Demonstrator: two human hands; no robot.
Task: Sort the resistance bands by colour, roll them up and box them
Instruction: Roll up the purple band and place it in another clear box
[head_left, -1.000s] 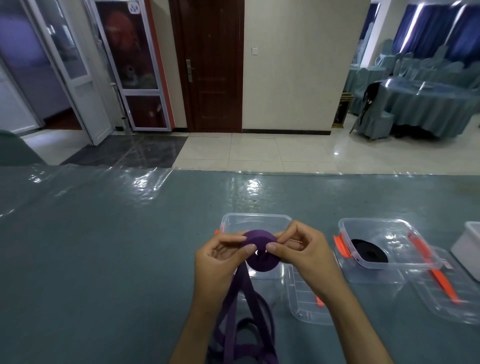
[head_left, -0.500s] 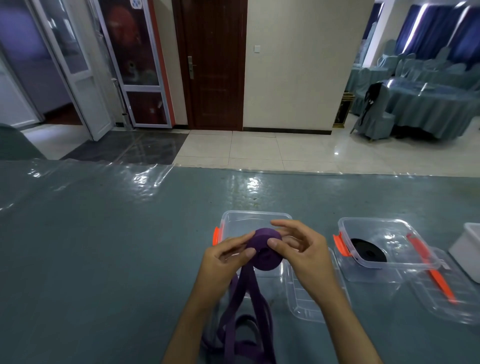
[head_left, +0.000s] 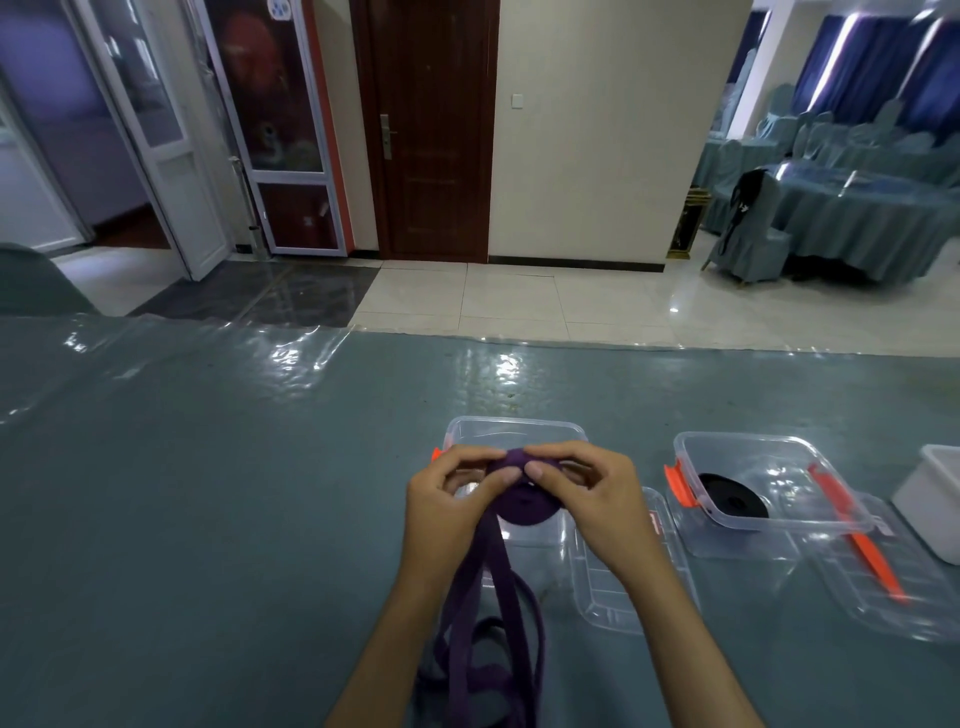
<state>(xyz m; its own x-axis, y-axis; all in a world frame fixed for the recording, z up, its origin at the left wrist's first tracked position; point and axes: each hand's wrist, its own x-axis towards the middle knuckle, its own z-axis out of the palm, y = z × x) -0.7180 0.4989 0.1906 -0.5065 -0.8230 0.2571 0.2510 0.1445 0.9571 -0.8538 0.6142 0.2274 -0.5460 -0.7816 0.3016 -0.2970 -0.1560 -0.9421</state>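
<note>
Compared with one second ago, both hands, left (head_left: 449, 506) and right (head_left: 597, 499), pinch a thicker purple band roll (head_left: 522, 496), its tail trailing toward 6 o'clock on the worktop (head_left: 208, 493).

My feed: soft, even indoor light, moderately dim, cool blue cast. Glare patches on plastic table cover (head_left: 291, 358) and glossy floor tiles (head_left: 519, 296). Bright strips between curtains (head_left: 883, 67) at far right. Shadows faint. Door frames lean from wide-angle bend at edges. Background slightly soft; hands fairly sharp.
</note>
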